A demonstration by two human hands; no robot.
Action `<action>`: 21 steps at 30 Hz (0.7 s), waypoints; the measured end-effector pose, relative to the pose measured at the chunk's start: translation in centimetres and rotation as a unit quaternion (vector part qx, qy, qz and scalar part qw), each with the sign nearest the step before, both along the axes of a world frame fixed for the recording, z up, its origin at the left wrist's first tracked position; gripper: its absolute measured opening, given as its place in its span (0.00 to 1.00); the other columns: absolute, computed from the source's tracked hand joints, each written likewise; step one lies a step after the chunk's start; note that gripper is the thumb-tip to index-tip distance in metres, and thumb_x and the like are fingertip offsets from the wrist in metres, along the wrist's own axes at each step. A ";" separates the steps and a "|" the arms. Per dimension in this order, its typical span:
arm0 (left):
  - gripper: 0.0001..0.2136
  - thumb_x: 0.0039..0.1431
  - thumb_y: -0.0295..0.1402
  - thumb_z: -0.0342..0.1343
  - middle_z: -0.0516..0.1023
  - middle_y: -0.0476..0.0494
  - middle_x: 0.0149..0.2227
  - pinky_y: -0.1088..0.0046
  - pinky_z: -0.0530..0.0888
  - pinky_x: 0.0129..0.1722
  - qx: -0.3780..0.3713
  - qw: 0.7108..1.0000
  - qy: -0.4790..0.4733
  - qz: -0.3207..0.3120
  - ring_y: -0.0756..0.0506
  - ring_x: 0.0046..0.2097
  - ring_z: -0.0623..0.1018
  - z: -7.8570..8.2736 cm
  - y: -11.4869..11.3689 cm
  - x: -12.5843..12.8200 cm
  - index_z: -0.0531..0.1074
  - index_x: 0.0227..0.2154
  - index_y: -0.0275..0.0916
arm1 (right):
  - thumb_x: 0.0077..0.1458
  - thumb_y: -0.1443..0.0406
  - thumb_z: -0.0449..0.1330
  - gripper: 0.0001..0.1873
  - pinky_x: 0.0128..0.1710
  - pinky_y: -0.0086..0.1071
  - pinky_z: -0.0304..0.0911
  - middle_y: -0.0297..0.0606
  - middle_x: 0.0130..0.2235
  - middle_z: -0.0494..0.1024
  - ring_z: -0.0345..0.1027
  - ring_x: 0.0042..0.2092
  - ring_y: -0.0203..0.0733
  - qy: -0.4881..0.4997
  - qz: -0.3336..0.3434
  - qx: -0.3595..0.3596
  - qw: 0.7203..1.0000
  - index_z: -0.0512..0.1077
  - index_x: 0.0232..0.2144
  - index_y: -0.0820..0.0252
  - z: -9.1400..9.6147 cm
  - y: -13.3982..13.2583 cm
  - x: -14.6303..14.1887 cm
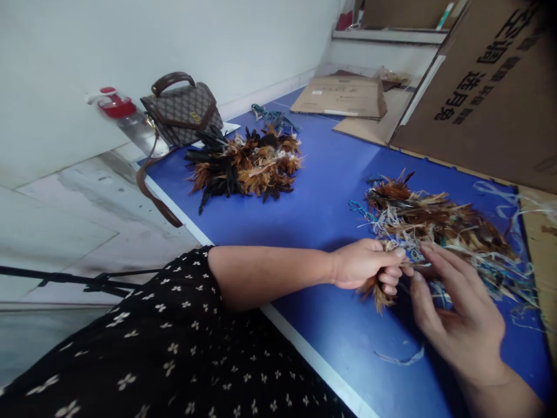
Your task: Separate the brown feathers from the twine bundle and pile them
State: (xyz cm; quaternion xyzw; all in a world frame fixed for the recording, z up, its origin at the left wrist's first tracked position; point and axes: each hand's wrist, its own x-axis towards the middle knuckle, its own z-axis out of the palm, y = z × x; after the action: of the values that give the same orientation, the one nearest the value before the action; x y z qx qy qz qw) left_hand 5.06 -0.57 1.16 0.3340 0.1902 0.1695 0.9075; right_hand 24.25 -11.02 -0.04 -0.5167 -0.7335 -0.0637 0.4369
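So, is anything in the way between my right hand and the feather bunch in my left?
Nothing visible is. The right hand, open, is right at the feather bunch, which the left hand has its grip shut on. The loose pile of feathers and strings lies just behind them on the blue table, not between.

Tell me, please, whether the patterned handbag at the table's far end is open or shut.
Shut: the handbag has its flap down over the front, with the gold clasp at its edge.
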 end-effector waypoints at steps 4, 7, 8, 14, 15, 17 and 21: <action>0.24 0.73 0.52 0.73 0.60 0.57 0.27 0.73 0.69 0.33 -0.006 1.000 -0.003 -0.002 0.53 0.29 0.61 -0.1 0.1 -0.1 0.78 0.34 0.34 | 0.69 0.64 0.70 0.27 0.56 0.57 0.85 0.47 0.60 0.89 0.89 0.54 0.61 0.004 0.000 -0.010 1.000 0.83 0.68 0.44 -0.4 0.2 0.8; 0.23 0.72 0.51 0.73 0.60 0.57 0.28 0.72 0.70 0.34 -0.003 1.000 -0.002 -0.005 0.53 0.29 0.62 -0.2 0.4 0.0 0.78 0.35 0.34 | 0.70 0.63 0.69 0.13 0.44 0.49 0.84 0.43 0.48 0.92 0.88 0.43 0.53 -0.001 -0.010 -0.020 1.000 0.87 0.54 0.46 -0.5 0.2 1.2; 0.23 0.72 0.51 0.73 0.61 0.57 0.28 0.72 0.71 0.34 0.000 1.000 -0.004 -0.008 0.53 0.29 0.62 -0.2 0.5 0.0 0.79 0.35 0.34 | 0.70 0.62 0.69 0.10 0.42 0.47 0.83 0.42 0.45 0.91 0.87 0.41 0.52 -0.002 -0.017 -0.020 1.000 0.86 0.51 0.46 -0.5 0.3 1.2; 0.17 0.74 0.43 0.72 0.64 0.55 0.29 0.72 0.73 0.36 0.009 0.999 -0.029 0.014 0.53 0.30 0.64 -0.7 0.7 0.0 0.80 0.36 0.34 | 0.74 0.57 0.67 0.08 0.44 0.48 0.78 0.44 0.42 0.90 0.87 0.42 0.55 0.018 -0.136 -0.015 0.990 0.85 0.45 0.49 -0.6 0.2 0.8; 0.17 0.75 0.42 0.72 0.64 0.55 0.28 0.72 0.74 0.36 0.011 0.999 -0.033 0.026 0.53 0.30 0.64 -0.8 0.7 0.1 0.79 0.35 0.34 | 0.74 0.55 0.66 0.10 0.43 0.47 0.77 0.44 0.41 0.90 0.86 0.41 0.54 0.029 -0.167 -0.015 0.985 0.86 0.45 0.51 -0.7 0.1 0.8; 0.16 0.77 0.40 0.68 0.64 0.56 0.28 0.72 0.74 0.37 0.020 0.998 -0.038 0.051 0.53 0.29 0.65 -1.0 0.7 0.2 0.78 0.35 0.35 | 0.74 0.51 0.66 0.15 0.39 0.43 0.74 0.44 0.38 0.89 0.83 0.36 0.50 0.060 -0.218 -0.025 0.974 0.87 0.45 0.54 -1.0 -0.1 0.7; 0.14 0.83 0.35 0.59 0.69 0.55 0.28 0.72 0.74 0.38 0.076 0.991 0.008 0.109 0.53 0.29 0.70 -0.9 0.6 0.5 0.75 0.36 0.36 | 0.73 0.44 0.67 0.23 0.31 0.38 0.68 0.40 0.34 0.87 0.75 0.29 0.42 0.139 -0.240 -0.091 0.957 0.88 0.48 0.57 -1.4 -0.5 -0.3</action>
State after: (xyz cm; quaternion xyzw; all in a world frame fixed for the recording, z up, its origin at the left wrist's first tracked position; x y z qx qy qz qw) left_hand 5.60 -0.01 0.24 0.3804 0.2191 0.2786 0.8542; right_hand 23.97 -11.56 -1.44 -0.7188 -0.5228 -0.0275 0.4574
